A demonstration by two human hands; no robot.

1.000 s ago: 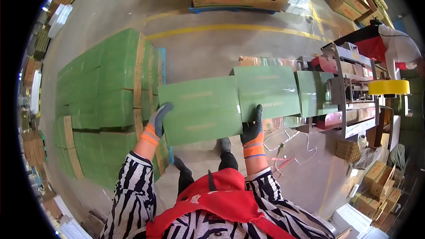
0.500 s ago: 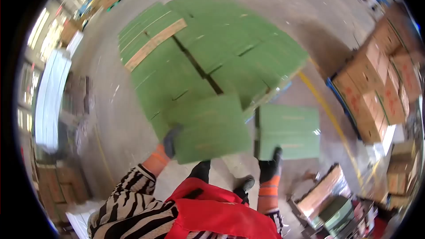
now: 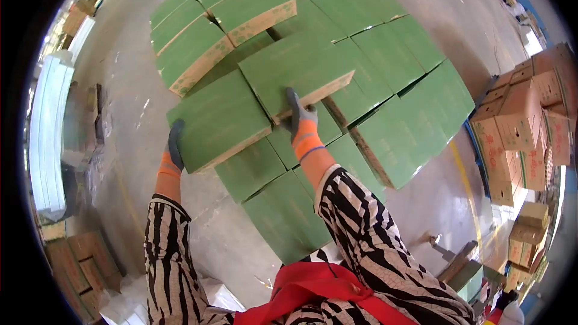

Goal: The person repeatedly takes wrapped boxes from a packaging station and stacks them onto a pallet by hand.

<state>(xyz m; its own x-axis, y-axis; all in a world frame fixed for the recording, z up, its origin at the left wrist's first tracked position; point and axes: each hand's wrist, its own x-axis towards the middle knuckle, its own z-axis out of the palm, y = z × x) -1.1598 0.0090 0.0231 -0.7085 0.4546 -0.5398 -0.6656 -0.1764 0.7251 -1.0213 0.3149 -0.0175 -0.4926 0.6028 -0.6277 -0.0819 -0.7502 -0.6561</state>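
Two green cartons lie side by side on top of the stack of green cartons (image 3: 394, 132). My left hand (image 3: 175, 145), in a grey and orange glove, presses its fingers against the outer left end of the left carton (image 3: 220, 121). My right hand (image 3: 300, 114), gloved the same way, grips the near edge of the right carton (image 3: 295, 72), close to where the two cartons meet. Its thumb lies on the top face. The undersides of both cartons are hidden.
Brown cartons (image 3: 512, 114) are piled on a blue pallet at the right. White wrapped sheets (image 3: 51, 138) stand at the far left. More brown cartons (image 3: 84, 265) are at the lower left. Part of a person (image 3: 512, 313) shows at the lower right.
The view has swung from the conveyor to the stack. The two cartons have moved from the conveyor onto the stack, and both hands are now farther forward over it.
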